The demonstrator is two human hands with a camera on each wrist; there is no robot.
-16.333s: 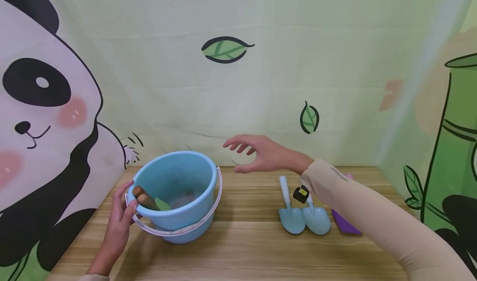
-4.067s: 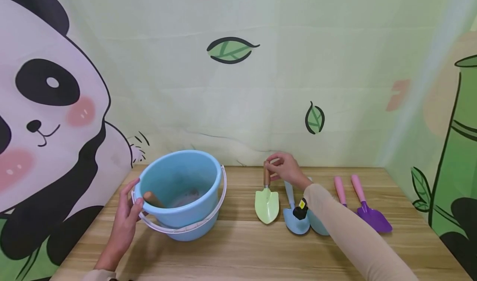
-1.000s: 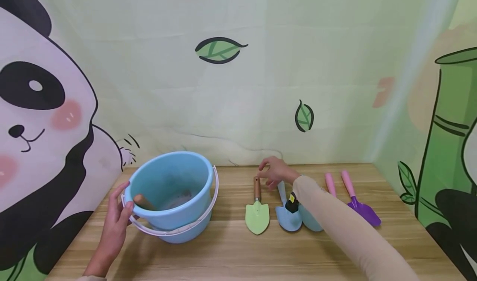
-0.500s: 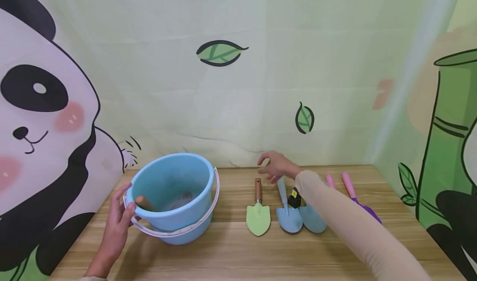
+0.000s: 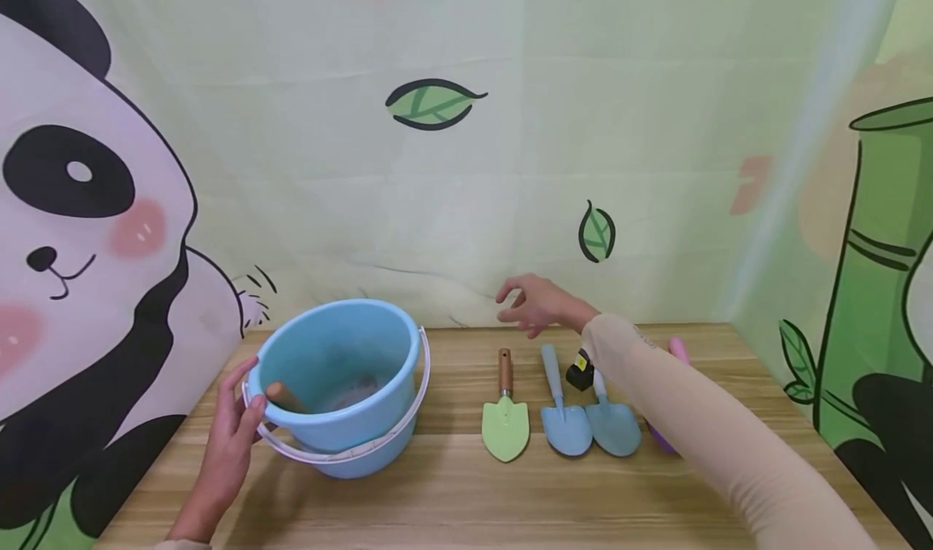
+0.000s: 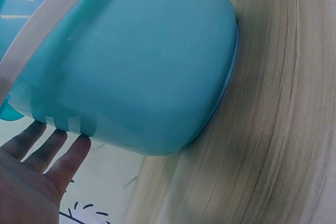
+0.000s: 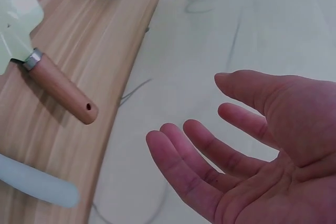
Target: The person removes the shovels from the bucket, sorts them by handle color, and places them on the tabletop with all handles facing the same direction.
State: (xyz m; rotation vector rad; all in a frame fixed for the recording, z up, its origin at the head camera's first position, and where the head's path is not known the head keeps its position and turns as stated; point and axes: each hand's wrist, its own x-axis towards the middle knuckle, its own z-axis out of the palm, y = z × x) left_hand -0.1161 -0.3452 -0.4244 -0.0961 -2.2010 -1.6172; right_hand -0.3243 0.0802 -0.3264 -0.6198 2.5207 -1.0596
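Note:
A light blue bucket [image 5: 338, 437] with a white handle stands on the left of the table. My left hand [image 5: 232, 441] rests its nearly straight fingers and thumb against the rim; in the left wrist view its fingers [image 6: 67, 162] touch the outer wall. Inside the bucket a wooden handle [image 5: 284, 396] leans by the rim. My right hand [image 5: 538, 305] holds nothing, its fingers loosely bent, above the table's back edge. Below it lies a light green trowel [image 5: 505, 430] with a wooden handle, its handle end toward the wall. In the right wrist view the hand [image 7: 247, 156] is apart from it.
Two light blue trowels [image 5: 567, 430] lie side by side, right of the green one. Beyond them, a purple tool [image 5: 662, 440] and a pink handle [image 5: 679, 349] are partly hidden by my right sleeve. A cloth backdrop [image 5: 437, 210] rises behind the wooden table [image 5: 466, 501].
Of two wooden handles in the bucket, one remains. The light green trowel, earlier in my right hand, lies on the table. That hand has risen off it; my left hand stays at the bucket.

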